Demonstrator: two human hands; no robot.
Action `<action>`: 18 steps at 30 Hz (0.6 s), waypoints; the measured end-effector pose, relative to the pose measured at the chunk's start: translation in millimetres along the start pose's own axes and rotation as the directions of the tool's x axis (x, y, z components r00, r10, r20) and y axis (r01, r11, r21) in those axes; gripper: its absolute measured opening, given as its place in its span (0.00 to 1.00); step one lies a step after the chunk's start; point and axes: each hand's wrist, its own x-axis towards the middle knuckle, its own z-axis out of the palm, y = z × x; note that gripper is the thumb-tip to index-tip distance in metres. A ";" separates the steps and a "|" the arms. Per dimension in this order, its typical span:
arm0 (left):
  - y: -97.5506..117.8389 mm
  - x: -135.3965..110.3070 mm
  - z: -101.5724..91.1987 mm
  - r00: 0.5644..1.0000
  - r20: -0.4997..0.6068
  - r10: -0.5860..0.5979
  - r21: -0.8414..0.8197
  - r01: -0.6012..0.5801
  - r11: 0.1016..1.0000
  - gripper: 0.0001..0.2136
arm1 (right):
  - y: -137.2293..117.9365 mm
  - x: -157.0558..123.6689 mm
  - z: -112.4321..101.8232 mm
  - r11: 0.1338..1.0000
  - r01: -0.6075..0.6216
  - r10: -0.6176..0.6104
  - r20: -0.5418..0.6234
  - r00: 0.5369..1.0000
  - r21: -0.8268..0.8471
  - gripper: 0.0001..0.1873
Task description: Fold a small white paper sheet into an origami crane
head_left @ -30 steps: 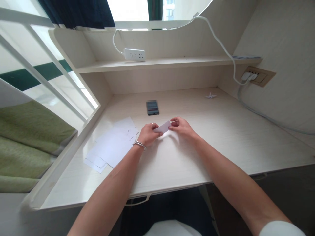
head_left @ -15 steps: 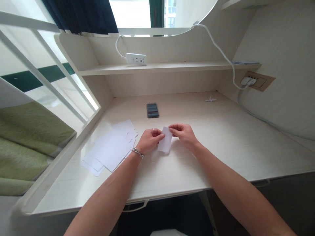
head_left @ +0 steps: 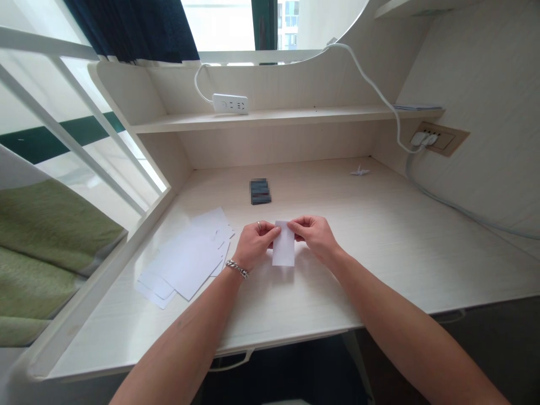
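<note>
- Pinching a paper slip [head_left: 284,251] between thumbs and fingers near its far corners, with left hand [head_left: 254,244] at the left one, right hand [head_left: 314,233] at the right; equally near to both.
- Held roughly midway between front and back edges of the desk [head_left: 379,242]; cannot tell whether touching it.
- Stretching lengthwise back to front, with free end toward the front edge.

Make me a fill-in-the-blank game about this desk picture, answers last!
The left hand and right hand hold a small white rectangle made of ____.
The silver chain bracelet circles the ____ wrist.
To the ____ of the dark rectangular object lies the folded white paper figure.
The white plastic power strip stands on the pale wooden ____.

Answers: paper, left, right, shelf.
</note>
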 end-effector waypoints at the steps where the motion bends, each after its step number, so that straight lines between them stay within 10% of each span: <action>1: -1.0 0.8 -0.1 1.000 -0.006 0.003 0.005 -0.003 1.000 0.17 | -0.3 -0.2 -0.1 1.000 -0.006 0.006 -0.003 1.000 0.006 0.21; 11: -8.3 5.3 0.6 0.994 -0.079 0.070 0.048 -0.067 0.997 0.14 | 16.4 4.6 0.8 0.970 0.131 -0.121 0.062 0.991 -0.203 0.21; 18: -12.1 7.2 0.7 0.983 -0.164 0.084 0.056 -0.076 0.996 0.14 | 19.5 2.0 0.9 0.987 0.008 0.026 0.208 0.978 -0.163 0.21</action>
